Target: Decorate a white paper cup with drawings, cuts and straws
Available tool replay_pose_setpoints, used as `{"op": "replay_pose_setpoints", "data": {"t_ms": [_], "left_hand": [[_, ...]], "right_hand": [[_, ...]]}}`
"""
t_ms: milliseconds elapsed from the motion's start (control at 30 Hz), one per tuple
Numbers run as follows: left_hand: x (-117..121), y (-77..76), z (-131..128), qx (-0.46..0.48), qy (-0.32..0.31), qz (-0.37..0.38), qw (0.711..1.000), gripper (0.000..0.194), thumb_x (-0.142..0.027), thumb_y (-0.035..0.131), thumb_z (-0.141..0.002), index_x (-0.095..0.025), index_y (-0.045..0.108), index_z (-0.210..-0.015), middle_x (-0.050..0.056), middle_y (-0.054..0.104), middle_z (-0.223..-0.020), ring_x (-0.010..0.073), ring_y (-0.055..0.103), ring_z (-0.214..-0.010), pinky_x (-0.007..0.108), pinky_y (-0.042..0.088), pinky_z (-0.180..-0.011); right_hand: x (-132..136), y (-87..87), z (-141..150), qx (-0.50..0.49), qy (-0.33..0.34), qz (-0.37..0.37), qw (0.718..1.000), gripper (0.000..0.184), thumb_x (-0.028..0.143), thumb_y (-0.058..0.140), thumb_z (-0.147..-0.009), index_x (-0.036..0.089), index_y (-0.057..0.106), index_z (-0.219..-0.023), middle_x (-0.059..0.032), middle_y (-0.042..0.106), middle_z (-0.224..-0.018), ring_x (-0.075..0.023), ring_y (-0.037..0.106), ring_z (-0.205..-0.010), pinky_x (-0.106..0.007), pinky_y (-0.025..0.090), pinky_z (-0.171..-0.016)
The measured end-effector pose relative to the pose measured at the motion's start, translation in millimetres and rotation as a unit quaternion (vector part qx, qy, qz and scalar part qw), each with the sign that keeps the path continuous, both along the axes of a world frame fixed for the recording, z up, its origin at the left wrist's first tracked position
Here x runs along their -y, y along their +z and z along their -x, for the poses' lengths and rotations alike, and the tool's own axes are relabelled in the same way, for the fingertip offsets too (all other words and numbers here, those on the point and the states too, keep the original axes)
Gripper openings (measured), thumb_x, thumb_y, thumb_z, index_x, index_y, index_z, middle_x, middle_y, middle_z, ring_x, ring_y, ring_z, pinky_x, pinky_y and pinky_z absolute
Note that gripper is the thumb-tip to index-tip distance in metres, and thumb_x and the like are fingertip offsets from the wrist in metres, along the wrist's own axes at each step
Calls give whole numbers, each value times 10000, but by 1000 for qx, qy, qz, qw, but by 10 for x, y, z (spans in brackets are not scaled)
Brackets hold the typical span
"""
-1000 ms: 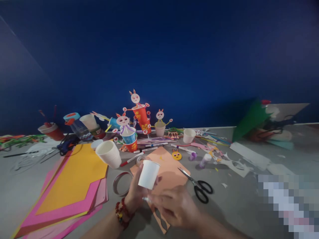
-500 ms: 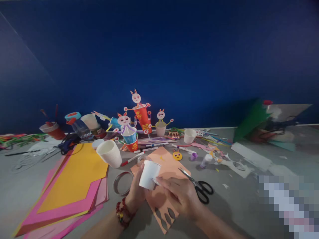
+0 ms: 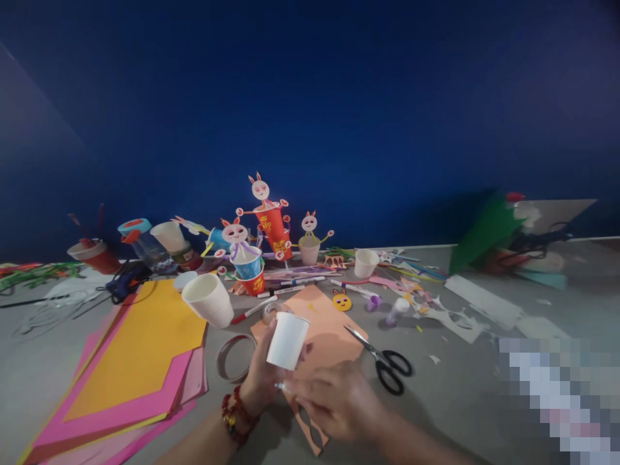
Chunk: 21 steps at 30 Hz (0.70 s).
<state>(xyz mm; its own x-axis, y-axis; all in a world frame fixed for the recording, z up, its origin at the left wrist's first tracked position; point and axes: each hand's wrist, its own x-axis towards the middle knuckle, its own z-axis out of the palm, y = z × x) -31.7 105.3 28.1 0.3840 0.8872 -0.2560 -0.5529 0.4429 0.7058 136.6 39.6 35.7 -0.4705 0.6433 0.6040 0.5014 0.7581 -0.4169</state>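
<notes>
Near seemingly finished rabbits [image 3: 234, 234], a bare cup [image 3: 289, 340] is being held — left hand [image 3: 263, 376]; a white bit [image 3: 280, 385] is being pinched — right hand [image 3: 345, 398].

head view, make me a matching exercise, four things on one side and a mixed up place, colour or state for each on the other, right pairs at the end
Things
1. smooth white cup
2. scissors
3. large yellow sheet
4. small cutout face

Place, colour or state
A. lies on top of pink paper
B. yellow, with two ears
C. held in the left hand
D. black-handled, lying on the person's right

Right pairs: 1-C, 2-D, 3-A, 4-B
</notes>
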Motion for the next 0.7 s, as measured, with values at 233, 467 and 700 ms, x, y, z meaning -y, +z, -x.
{"op": "replay_pose_setpoints", "data": {"t_ms": [233,467,700], "left_hand": [[-7,-3,-20,11,50,40,998,327,-458,646,-845,-144,692,-923,45,727,-654,191,670,-557,308,543,-639],[-2,-15,-33,-3,59,20,998,379,-494,674,-817,-144,687,-962,40,722,-655,188,661,-541,288,518,-611],[23,-15,-27,-59,24,30,998,535,-616,628,-794,-93,698,-885,83,696,-584,235,661,-544,300,491,-536]], "right_hand": [[-17,56,-52,-3,-39,11,999,351,184,452,-935,200,614,-1246,-5,700,-674,-139,602,-529,-240,379,-509],[2,115,-33,-26,-30,9,999,358,187,436,-945,199,595,-1265,-21,713,-742,-141,613,-583,-233,379,-526],[15,102,-16,30,-4,7,1000,333,209,482,-920,250,616,-1222,-6,735,-784,-137,611,-574,-241,307,-475]]}}
